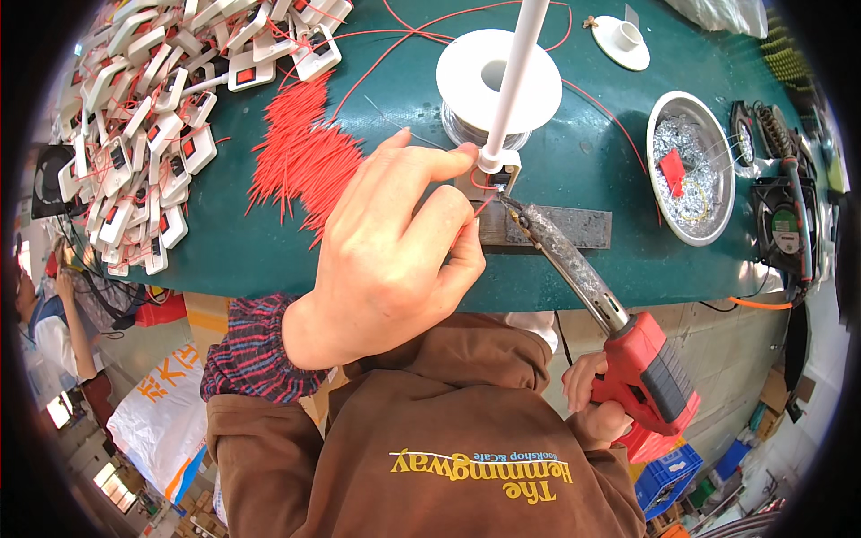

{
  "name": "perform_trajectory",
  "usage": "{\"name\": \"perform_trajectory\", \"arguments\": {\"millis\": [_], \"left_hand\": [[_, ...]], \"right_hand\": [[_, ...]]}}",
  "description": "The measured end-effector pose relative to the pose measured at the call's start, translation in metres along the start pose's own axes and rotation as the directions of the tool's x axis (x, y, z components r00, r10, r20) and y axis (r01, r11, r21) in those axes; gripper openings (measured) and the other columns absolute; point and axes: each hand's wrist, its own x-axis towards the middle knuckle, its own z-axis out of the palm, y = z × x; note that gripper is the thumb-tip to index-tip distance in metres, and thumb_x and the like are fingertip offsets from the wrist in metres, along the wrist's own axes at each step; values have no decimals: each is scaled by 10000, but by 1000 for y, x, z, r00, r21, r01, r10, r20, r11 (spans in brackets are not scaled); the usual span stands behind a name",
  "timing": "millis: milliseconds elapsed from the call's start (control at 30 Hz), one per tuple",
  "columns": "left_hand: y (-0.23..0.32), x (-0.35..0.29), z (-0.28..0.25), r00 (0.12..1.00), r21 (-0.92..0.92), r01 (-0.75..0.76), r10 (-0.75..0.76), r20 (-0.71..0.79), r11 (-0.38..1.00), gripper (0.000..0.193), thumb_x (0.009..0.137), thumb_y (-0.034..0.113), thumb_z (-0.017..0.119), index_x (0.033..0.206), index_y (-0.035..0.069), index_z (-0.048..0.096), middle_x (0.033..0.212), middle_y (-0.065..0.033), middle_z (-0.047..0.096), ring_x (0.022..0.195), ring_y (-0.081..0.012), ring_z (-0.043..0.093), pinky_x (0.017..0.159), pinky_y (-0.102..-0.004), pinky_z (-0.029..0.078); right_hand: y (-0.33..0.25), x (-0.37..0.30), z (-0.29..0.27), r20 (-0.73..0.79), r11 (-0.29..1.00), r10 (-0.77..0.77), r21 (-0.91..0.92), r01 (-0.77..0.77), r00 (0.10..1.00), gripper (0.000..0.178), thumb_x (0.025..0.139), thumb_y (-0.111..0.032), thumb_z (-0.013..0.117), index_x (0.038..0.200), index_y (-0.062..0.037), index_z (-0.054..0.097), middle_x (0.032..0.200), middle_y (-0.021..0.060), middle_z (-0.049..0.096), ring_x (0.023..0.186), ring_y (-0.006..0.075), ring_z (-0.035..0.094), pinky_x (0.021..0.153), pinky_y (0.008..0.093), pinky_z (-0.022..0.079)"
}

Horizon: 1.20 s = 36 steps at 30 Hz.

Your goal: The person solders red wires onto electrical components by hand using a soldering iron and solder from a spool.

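My left hand [390, 233] is closed over the work, pinching a short red wire [482, 207] between thumb and fingers. Its index fingertip rests against a white plastic part [491, 161] with a small metal bracket, from which a long white rod [522, 63] rises. My right hand [590, 403] is wrapped round the red handle of a soldering gun [574, 264]. The gun's dark tip meets the wire end at the bracket, above a dark flat bar [578, 228]. Fingers of my left hand hide part of the joint.
A white spool [457, 76] of solder wire stands behind the work. Cut red wires [300, 134] lie left, beside heaped white housings [161, 134]. To the right are a bowl [659, 202] of metal scraps, a small white disc [619, 43] and a dark device [782, 224].
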Motion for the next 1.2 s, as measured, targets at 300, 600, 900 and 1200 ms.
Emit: {"name": "perform_trajectory", "arguments": {"millis": [300, 600, 900, 1200], "left_hand": [[0, -1, 0, 1000, -1, 6, -6, 8, 1000, 160, 599, -62, 678, 695, 14, 575, 951, -146, 605, 838, -292, 651, 908, -499, 467], [1, 1, 0, 1000, -7, 16, -16, 22, 1000, 154, 602, -68, 674, 692, 10, 576, 950, -148, 603, 808, -279, 655, 916, -492, 462], [2, 2, -1, 1000, -1, 9, -9, 17, 1000, 155, 601, -69, 673, 692, 10, 577, 949, -150, 598, 845, -294, 655, 917, -501, 461], [3, 1, 0, 998, 7, 16, -17, 53, 1000, 148, 606, -65, 672, 698, 3, 579, 953, -165, 608, 901, -308, 638, 926, -502, 457]], "right_hand": [[-5, -1, 1, -76, 987, -133, -97, 125, 988, 754, 724, -661, 631, 1052, 2, 484, 462, 0, 453, 368, 123, 420, 389, 245, 335], [10, -10, 4, -179, 984, -162, -109, 144, 971, 741, 728, -631, 651, 1069, 2, 474, 467, -6, 447, 367, 122, 419, 382, 248, 340], [-7, -1, -9, 30, 976, -125, -174, 128, 992, 805, 763, -659, 589, 1169, 13, 413, 457, -23, 424, 366, 115, 408, 390, 248, 347], [-19, 11, 15, -104, 987, -115, 96, 125, 988, 793, 787, -640, 575, 1180, 27, 402, 457, -22, 423, 365, 116, 411, 388, 248, 351]]}}
